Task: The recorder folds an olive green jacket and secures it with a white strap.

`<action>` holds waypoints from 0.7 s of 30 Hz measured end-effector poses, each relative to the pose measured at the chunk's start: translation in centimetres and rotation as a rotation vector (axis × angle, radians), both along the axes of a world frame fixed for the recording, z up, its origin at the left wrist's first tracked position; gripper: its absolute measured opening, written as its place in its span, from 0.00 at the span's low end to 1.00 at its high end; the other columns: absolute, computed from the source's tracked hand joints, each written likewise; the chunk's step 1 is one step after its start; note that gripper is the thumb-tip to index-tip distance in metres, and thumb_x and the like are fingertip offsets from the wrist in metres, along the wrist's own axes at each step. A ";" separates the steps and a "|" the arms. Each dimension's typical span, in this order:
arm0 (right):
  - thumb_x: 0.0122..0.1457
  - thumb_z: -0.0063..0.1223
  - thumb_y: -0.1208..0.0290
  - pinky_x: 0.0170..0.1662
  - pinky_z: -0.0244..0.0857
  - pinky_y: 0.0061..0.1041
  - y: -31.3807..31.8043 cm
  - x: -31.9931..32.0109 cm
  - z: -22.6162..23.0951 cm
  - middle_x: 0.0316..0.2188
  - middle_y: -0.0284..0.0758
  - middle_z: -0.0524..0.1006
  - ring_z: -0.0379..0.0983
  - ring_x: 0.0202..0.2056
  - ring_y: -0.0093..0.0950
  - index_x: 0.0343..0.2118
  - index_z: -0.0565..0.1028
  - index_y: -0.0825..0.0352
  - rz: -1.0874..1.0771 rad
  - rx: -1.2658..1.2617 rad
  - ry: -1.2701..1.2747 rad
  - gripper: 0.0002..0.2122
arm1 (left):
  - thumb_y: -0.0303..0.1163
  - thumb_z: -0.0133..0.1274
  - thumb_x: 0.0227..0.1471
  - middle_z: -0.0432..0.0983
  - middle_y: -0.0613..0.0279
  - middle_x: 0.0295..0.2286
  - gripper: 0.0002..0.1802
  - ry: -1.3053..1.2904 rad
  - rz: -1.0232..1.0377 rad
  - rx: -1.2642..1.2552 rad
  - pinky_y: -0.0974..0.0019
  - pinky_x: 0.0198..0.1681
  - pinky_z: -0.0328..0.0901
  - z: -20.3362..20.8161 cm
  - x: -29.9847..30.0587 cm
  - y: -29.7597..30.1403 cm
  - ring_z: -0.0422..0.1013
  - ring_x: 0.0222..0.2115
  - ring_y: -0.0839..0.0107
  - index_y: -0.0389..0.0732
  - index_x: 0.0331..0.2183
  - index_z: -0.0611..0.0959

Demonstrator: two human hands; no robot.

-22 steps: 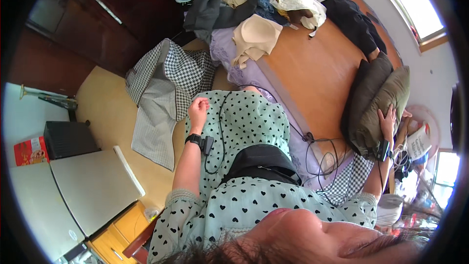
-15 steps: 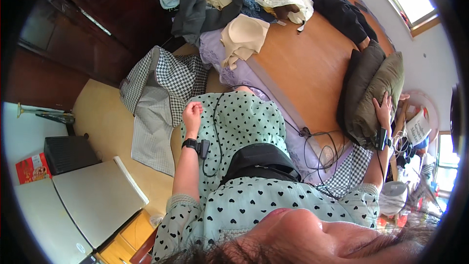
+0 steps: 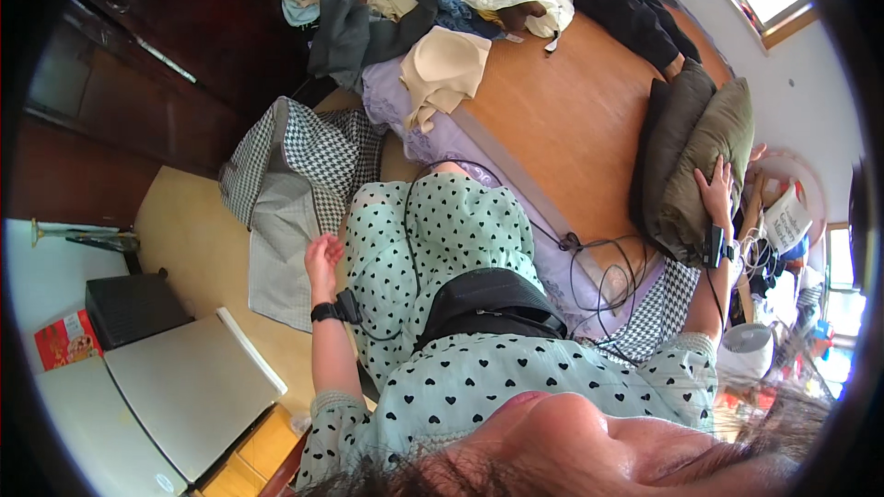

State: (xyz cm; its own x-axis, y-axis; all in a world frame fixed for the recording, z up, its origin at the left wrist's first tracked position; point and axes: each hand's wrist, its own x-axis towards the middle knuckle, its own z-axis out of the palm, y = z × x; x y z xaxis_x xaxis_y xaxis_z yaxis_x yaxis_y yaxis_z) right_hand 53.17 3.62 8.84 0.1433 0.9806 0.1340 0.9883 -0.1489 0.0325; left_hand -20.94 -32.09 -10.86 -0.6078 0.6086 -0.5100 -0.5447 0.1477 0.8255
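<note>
My right hand (image 3: 715, 189) lies with spread fingers against an olive-green pillow (image 3: 709, 156) at the right side of the bed. A darker pillow (image 3: 668, 129) leans behind it, touching it. My left hand (image 3: 322, 256) hangs beside my lap with its fingers loosely curled and nothing seen in them. Close beyond that hand, a black-and-white houndstooth cloth (image 3: 313, 152) with a pale underside spills down toward the floor. A beige garment (image 3: 445, 69) rests on the lilac bed edge (image 3: 384, 92) ahead of me.
Heaped clothes (image 3: 451, 5) cover the far bed. A person in dark trousers (image 3: 626, 14) lies at the far right, feet near the pillows. Looped black cables (image 3: 599, 267) run across the bed edge to my wrists. A grey fridge (image 3: 189, 387) stands at the lower left.
My left hand has moved left and down, away from my lap toward the houndstooth cloth. My right hand stays on the olive pillow. The view has shifted slightly.
</note>
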 end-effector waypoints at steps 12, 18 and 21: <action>0.51 0.48 0.42 0.55 0.47 0.61 -1.4 -3.4 1.1 0.65 0.40 0.44 0.42 0.63 0.50 0.64 0.43 0.51 -0.096 -0.056 -0.026 0.41 | 0.31 0.43 0.59 0.77 0.58 0.36 0.13 0.317 -0.546 0.141 0.71 0.36 0.69 9.5 6.5 14.9 0.73 0.33 0.73 0.36 0.42 0.76; 0.53 0.51 0.48 0.57 0.50 0.53 -3.1 -3.9 1.3 0.64 0.43 0.45 0.45 0.62 0.49 0.64 0.44 0.55 -0.040 -0.045 -0.031 0.41 | 0.30 0.47 0.57 0.78 0.61 0.35 0.13 0.412 -1.104 0.351 0.75 0.35 0.67 11.6 16.1 33.1 0.73 0.33 0.75 0.37 0.43 0.76; 0.52 0.52 0.52 0.57 0.52 0.44 -3.3 -5.0 2.1 0.64 0.45 0.46 0.46 0.61 0.50 0.64 0.44 0.61 0.011 -0.057 -0.042 0.41 | 0.32 0.51 0.53 0.68 0.54 0.47 0.17 0.725 -1.218 0.455 0.70 0.37 0.68 9.6 21.6 42.6 0.74 0.33 0.70 0.37 0.46 0.74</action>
